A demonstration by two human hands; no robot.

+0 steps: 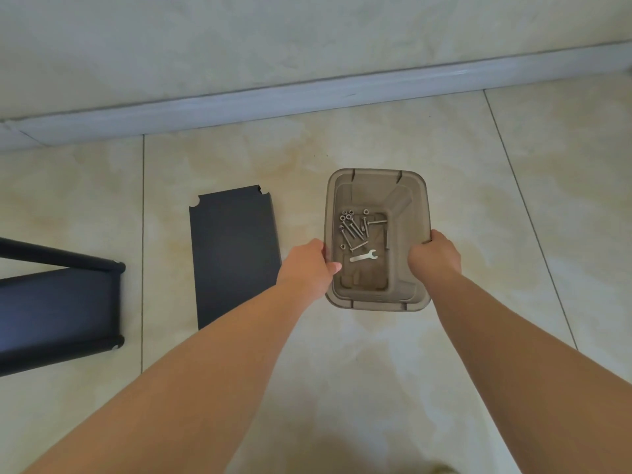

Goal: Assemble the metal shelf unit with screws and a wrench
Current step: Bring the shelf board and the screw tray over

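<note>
Tiled floor (376,371), left hand (307,265) and right hand (434,256) gripping brown bin (376,302), screws (354,229), wrench (363,256) inside

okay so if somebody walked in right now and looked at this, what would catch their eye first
Two bare arms reach out to a brownish see-through bin on the tile floor, the left hand and right hand gripping its sides. Inside lie screws, nuts and a small wrench. To its left lies a black shelf panel, with the part-built frame at far left.
</note>
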